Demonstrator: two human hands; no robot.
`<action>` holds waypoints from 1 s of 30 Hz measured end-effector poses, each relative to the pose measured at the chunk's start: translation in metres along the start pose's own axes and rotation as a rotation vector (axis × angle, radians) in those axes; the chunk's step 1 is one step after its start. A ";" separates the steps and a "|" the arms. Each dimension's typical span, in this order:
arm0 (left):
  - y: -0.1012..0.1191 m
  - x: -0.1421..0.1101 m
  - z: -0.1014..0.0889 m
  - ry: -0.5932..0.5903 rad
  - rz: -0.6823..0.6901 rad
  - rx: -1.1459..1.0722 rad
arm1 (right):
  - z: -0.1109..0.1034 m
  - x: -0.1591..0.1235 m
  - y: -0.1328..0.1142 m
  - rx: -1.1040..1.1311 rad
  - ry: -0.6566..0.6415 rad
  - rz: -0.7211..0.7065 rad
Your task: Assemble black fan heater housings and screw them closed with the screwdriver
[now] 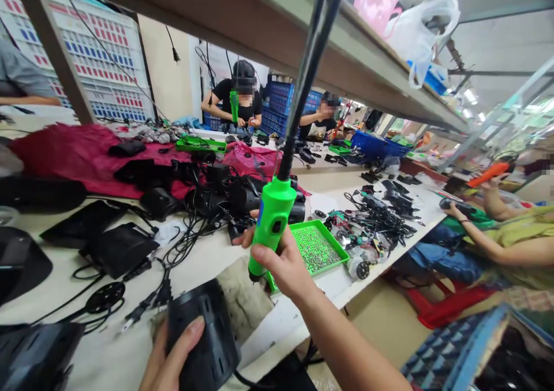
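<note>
My right hand [283, 258] is wrapped round a bright green electric screwdriver [273, 215], which hangs from a black cable [305, 73] and points its tip downward. Below and to the left, my left hand [177, 350] grips a black plastic housing [203, 333] with slots in its face; a cord runs from its lower edge. The screwdriver's tip is above the housing, apart from it. Just behind the housing lies a stained beige cloth [244, 298]. Beyond my right hand, a green tray [322, 246] holds many small screws.
Black corded parts [212, 189] and a magenta cloth [69, 154] cover the bench's far left. Loose wires and small parts [367, 223] lie right of the tray. A shelf [259, 38] crosses overhead. Co-workers sit opposite and at right; a blue-edged box [454, 350] stands lower right.
</note>
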State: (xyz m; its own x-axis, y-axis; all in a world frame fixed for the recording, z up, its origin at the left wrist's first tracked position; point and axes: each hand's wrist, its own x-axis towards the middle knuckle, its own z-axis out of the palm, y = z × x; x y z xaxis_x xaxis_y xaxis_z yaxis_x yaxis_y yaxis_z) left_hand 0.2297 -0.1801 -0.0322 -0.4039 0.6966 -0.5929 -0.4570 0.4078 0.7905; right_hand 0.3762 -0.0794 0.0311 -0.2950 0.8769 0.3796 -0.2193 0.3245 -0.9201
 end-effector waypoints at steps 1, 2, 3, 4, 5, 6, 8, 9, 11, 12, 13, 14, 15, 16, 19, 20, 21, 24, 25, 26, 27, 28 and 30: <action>0.004 -0.003 0.003 -0.010 -0.025 0.001 | 0.003 -0.002 0.001 0.058 0.029 -0.009; 0.007 -0.006 0.005 -0.015 -0.049 0.008 | 0.008 -0.004 0.001 0.130 0.058 -0.035; 0.009 -0.008 0.006 -0.016 -0.068 0.018 | 0.013 -0.005 0.000 0.202 0.093 -0.073; 0.010 -0.009 0.007 -0.014 -0.080 0.028 | 0.019 -0.005 -0.001 0.266 0.131 -0.115; 0.011 -0.010 0.008 -0.011 -0.084 0.034 | 0.025 -0.005 -0.003 0.318 0.159 -0.151; 0.012 -0.010 0.008 -0.007 -0.087 0.037 | 0.030 -0.005 -0.004 0.352 0.179 -0.178; 0.012 -0.009 0.008 -0.002 -0.087 0.031 | 0.038 -0.004 -0.007 0.371 0.190 -0.198; 0.012 -0.008 0.008 0.005 -0.088 0.026 | 0.040 -0.004 -0.008 0.371 0.187 -0.200; 0.012 -0.006 0.008 0.016 -0.090 0.026 | 0.041 -0.005 -0.007 0.367 0.193 -0.206; 0.012 -0.006 0.008 0.015 -0.090 0.027 | 0.041 -0.006 -0.006 0.364 0.209 -0.211; 0.012 -0.006 0.009 0.009 -0.088 0.026 | 0.041 -0.007 -0.004 0.363 0.227 -0.219; 0.012 -0.007 0.009 0.000 -0.083 0.021 | 0.040 -0.008 -0.001 0.365 0.240 -0.221; 0.011 -0.007 0.010 -0.006 -0.078 0.018 | 0.040 -0.008 0.002 0.371 0.242 -0.213; 0.011 -0.008 0.010 -0.004 -0.071 0.015 | 0.041 -0.009 0.006 0.382 0.235 -0.201; 0.008 -0.009 0.011 0.035 -0.029 -0.008 | 0.043 -0.008 0.017 0.446 0.187 -0.197; 0.007 -0.010 0.011 0.040 -0.012 -0.022 | 0.044 -0.007 0.020 0.468 0.164 -0.214; 0.006 -0.010 0.012 0.035 0.006 -0.044 | 0.044 -0.005 0.023 0.489 0.142 -0.235; 0.003 -0.010 0.012 -0.019 0.047 -0.089 | 0.043 -0.001 0.024 0.539 0.105 -0.269; 0.001 -0.010 0.011 -0.031 0.053 -0.084 | 0.042 0.000 0.023 0.546 0.111 -0.269; 0.000 -0.010 0.011 -0.041 0.067 -0.073 | 0.041 0.000 0.020 0.547 0.129 -0.269; -0.002 -0.009 0.011 -0.047 0.092 -0.057 | 0.040 -0.001 0.017 0.541 0.150 -0.270; -0.004 -0.008 0.010 -0.047 0.120 -0.042 | 0.040 -0.002 0.012 0.531 0.170 -0.273; -0.007 -0.005 0.009 -0.047 0.190 -0.019 | 0.039 -0.005 -0.002 0.503 0.203 -0.293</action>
State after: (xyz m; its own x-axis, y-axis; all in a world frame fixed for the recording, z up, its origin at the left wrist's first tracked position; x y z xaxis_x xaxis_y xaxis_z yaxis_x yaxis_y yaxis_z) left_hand 0.2422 -0.1810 -0.0331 -0.4469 0.7869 -0.4255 -0.3914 0.2556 0.8840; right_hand 0.3418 -0.0987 0.0348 0.0159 0.8428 0.5380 -0.6907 0.3983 -0.6035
